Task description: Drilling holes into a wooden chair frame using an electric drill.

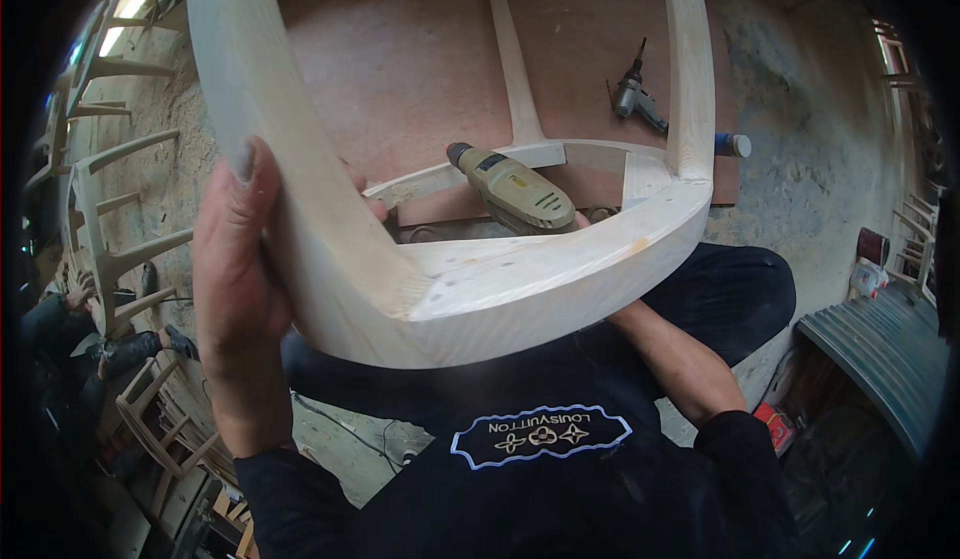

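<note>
A pale wooden chair frame [520,294] is held tilted over my lap, its curved rail toward me. My left hand [238,244] is closed round the thick leg on the left, the thumb on the outer side and fingertips showing behind. Inside the frame is an olive-green power drill [518,191], its chuck pointing up and left. My right hand [583,221] reaches under the rail to the drill's rear; only a bit of it shows there. It appears to hold the drill, though the grip and handle are hidden by the rail.
Beyond the frame lies a reddish-brown board [410,49]. A grey power driver [632,94] and a blue bottle with a white cap [738,146] are at its right. Several chair frames [110,209] stand at left near another person's legs [125,354]. Corrugated sheet [880,359] is at right.
</note>
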A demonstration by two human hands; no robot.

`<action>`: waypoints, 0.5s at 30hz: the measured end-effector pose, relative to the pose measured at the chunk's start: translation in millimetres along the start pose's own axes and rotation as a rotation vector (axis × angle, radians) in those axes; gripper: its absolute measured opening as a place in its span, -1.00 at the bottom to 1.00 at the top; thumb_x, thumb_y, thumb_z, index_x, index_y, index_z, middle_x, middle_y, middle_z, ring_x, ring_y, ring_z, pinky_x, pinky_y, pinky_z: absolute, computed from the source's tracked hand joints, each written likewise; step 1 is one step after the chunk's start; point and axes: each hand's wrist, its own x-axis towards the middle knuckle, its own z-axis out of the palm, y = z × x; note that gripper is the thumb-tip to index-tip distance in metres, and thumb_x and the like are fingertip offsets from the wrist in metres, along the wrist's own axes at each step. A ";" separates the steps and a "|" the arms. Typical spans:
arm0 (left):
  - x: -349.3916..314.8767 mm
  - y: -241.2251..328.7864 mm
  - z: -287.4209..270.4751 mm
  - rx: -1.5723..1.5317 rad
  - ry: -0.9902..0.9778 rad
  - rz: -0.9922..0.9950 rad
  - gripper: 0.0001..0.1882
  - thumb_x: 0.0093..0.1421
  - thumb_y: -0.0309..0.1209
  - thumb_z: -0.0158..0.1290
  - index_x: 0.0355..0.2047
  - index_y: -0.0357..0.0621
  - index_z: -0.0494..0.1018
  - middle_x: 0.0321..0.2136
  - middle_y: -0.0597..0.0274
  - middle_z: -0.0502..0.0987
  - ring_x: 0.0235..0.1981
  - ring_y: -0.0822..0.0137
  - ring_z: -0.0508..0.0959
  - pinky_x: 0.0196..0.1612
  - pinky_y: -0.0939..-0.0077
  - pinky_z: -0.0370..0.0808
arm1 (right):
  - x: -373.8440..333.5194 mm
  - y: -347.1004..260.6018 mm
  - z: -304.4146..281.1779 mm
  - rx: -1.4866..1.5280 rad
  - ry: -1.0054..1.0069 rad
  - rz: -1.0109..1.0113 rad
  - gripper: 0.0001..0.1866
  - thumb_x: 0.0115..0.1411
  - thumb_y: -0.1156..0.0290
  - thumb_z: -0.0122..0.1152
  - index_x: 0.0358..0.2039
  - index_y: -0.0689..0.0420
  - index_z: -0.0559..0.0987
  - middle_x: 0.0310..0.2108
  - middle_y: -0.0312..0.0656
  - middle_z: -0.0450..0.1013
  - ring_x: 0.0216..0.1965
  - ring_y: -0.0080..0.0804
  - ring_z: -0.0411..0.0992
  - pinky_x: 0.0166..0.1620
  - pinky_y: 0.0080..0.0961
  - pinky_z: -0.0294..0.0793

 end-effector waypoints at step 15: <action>-7.4 11.0 4.2 -0.039 -0.085 0.022 -0.45 0.50 -0.11 -0.08 0.22 -0.39 0.27 -0.05 -0.14 0.55 -0.07 0.11 0.68 -0.04 0.21 0.71 | -22.7 -52.6 -12.0 -0.653 -0.040 -0.196 -0.54 0.20 0.37 0.36 0.10 0.22 0.55 0.07 0.05 0.56 0.16 -0.02 0.48 0.19 -0.21 0.45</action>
